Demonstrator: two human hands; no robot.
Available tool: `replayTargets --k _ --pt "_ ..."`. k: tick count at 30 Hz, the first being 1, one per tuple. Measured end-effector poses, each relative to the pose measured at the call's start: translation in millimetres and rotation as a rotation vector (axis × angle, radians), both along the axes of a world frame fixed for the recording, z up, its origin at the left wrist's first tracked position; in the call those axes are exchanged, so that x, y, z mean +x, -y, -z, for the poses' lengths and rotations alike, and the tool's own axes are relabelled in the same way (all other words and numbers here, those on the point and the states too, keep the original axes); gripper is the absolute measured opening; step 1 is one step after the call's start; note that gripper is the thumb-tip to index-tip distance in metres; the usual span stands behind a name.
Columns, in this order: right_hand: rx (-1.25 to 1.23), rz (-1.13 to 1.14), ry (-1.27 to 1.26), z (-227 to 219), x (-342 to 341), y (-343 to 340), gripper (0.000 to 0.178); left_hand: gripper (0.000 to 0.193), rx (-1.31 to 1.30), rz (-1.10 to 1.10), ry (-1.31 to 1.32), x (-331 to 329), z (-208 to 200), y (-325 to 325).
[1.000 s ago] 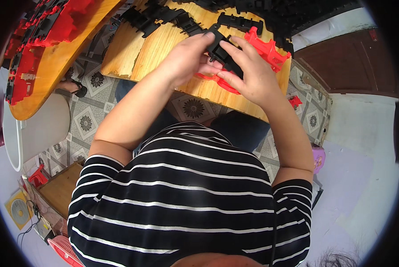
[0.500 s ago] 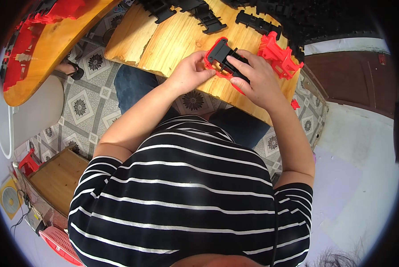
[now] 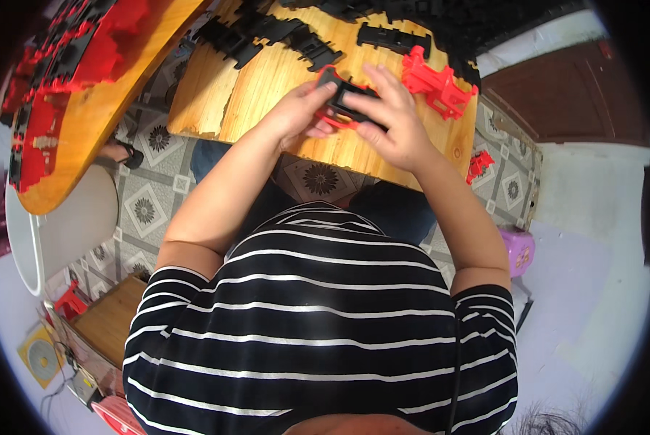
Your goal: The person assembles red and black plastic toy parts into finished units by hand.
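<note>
Above the front edge of the wooden table, my left hand (image 3: 301, 112) is closed on the left end of a red plastic frame (image 3: 345, 123) with a black plastic insert (image 3: 348, 98) in it. Its thumb lies on top of the black insert. Across the right end of the same piece reaches my right hand (image 3: 396, 125), its fingers stretched and spread, slightly blurred. The index finger lies over the insert and the thumb is by the near edge. To the right of that hand stands a red plastic frame (image 3: 437, 85) on the table.
Black plastic parts (image 3: 296, 38) lie along the far side of the wooden table (image 3: 220, 98), one long black part (image 3: 394, 38) among them. At left is another wooden surface (image 3: 86, 123) with red and black parts, above a white tub (image 3: 71, 225). A red piece (image 3: 478, 167) lies on the floor.
The joined piece has shifted left and tilted. My left thumb has moved onto the black insert, and my right fingers have spread and partly lifted. The view has shifted a little.
</note>
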State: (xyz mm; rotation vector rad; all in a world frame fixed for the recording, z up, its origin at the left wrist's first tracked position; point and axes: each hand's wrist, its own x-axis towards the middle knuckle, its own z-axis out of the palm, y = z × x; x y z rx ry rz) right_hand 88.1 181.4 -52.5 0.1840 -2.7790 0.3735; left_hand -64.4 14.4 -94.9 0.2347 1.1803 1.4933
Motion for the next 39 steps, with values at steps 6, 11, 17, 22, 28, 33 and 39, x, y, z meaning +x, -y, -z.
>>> replayTargets --k 6,11,17,22,28,33,39 --pt "-1.693 0.486 -0.06 59 21 -19 0.04 0.038 -0.185 -0.093 -0.279 16 -7 1" --pt "-1.816 0.399 -0.034 62 -10 18 0.028 0.034 -0.212 -0.221 -0.274 10 -5 16" --pt "-1.518 0.259 0.264 62 -55 30 0.044 0.036 -0.148 -0.309 -0.275 -22 8 61" --pt "-0.183 0.627 -0.389 33 -4 -26 0.073 0.044 -0.309 -0.533 -0.415 -30 8 77" --pt "-0.304 0.82 -0.103 30 58 -143 0.066 0.055 -0.419 -0.61 -0.947 -17 20 100" --pt "-0.39 0.477 -0.153 30 81 -122 0.023 0.067 -0.011 -0.478 -1.781 68 -9 80" --pt "-0.323 0.289 -0.183 44 105 -98 0.028 0.081 0.218 -0.027 -1.738 100 -26 -38"
